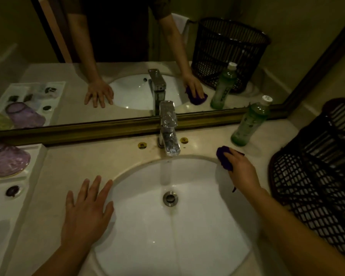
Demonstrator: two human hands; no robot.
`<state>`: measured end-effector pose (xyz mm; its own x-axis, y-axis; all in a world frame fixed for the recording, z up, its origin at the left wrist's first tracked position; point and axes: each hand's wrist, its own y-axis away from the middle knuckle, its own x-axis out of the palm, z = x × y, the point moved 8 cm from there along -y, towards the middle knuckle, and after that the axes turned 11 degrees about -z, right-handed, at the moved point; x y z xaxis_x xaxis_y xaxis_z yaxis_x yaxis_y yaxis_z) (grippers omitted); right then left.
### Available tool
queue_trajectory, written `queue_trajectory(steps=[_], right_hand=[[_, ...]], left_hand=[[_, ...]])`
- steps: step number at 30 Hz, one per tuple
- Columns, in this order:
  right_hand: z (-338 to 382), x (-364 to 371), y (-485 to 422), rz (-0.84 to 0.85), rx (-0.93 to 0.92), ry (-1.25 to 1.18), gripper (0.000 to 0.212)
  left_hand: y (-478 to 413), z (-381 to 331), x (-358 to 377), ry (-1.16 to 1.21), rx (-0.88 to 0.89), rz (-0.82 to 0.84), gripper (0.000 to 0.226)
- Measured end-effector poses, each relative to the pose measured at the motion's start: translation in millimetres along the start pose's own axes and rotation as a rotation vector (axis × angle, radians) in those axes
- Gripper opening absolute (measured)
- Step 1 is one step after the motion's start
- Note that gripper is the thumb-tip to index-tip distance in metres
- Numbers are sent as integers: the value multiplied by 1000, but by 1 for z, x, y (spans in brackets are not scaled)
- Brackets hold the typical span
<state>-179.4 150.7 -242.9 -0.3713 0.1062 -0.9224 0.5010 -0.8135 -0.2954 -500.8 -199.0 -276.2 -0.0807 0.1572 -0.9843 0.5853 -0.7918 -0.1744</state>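
Head view shows a bathroom counter (78,162) below a mirror (28,46). At the far left, a white tray (35,151) holds a purple cup (7,159) lying on its side, with a few small dark items nearer the camera that are too dim to tell apart. Next comes the left hand (86,212), lying flat, palm down, on the counter at the left rim of the sink (203,232); its fingers are straight and slightly spread, and their tips reach the rim's edge. In the middle, a chrome tap (168,134) stands behind the white sink, and a stream of water (165,172) runs from it toward the drain (170,198). To the right, the right hand (243,172) grips a purple cloth (223,156), fingers curled over it and pressing it onto the counter at the sink's back right rim. Just behind the cloth stands a green bottle (249,124) with a white cap, near the mirror's frame. A dark woven basket (317,176) fills the far right of the counter, close to the right forearm.
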Motion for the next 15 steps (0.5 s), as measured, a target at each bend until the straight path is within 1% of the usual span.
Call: queue_trajectory(steps=[5,9,12,15], right_hand=[[-18,-27,57,8,173,117,63],[-13,-50,115,-28,212,133,58],[-14,-57,149,13,266,78,61],[-1,-76,179,1,276,-65,59]], left_hand=[[0,0,-1,40,-3,14,67],[8,0,-11,173,-2,8,71],[29,-10,-20,238,73,4,68],[66,-13,-27,285,92,21,67]])
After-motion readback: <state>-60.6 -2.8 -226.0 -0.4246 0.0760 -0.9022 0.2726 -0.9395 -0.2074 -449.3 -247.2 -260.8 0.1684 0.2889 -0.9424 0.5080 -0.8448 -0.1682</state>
